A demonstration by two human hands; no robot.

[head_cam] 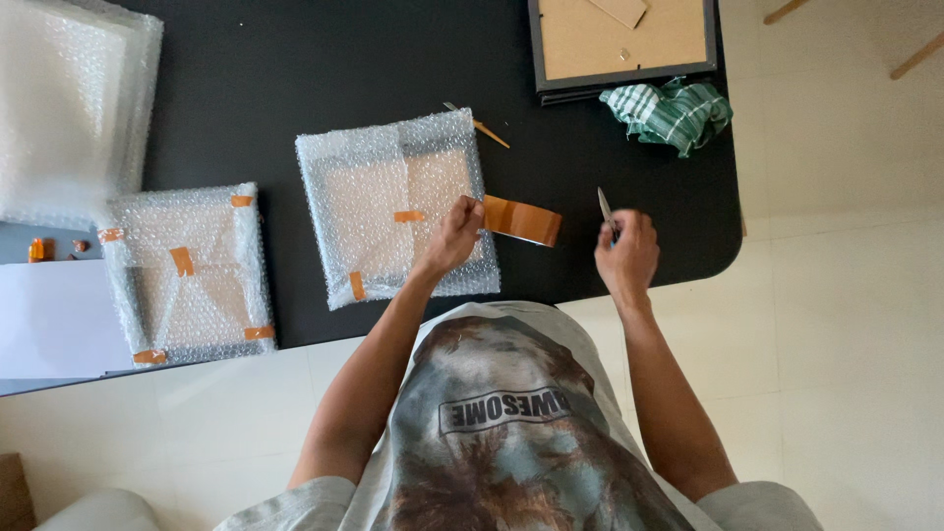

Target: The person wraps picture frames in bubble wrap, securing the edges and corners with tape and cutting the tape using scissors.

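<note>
My left hand [450, 239] rests on the right part of a bubble-wrapped flat frame [393, 206] and grips one end of a brown tape roll [523, 220], which juts off the package's right edge over the black table [295, 79]. Short pieces of brown tape hold the wrap shut. My right hand [625, 254] is closed around a small knife [604, 206] with the blade pointing away from me, a hand's width right of the roll.
A second wrapped, taped frame [187, 273] lies at the left, beside white paper [49, 320]. Folded bubble wrap [69, 98] is stacked at the far left. A dark picture frame [624, 44], back side up, a green checked cloth [671, 114] and a thin wooden stick [489, 132] lie farther away.
</note>
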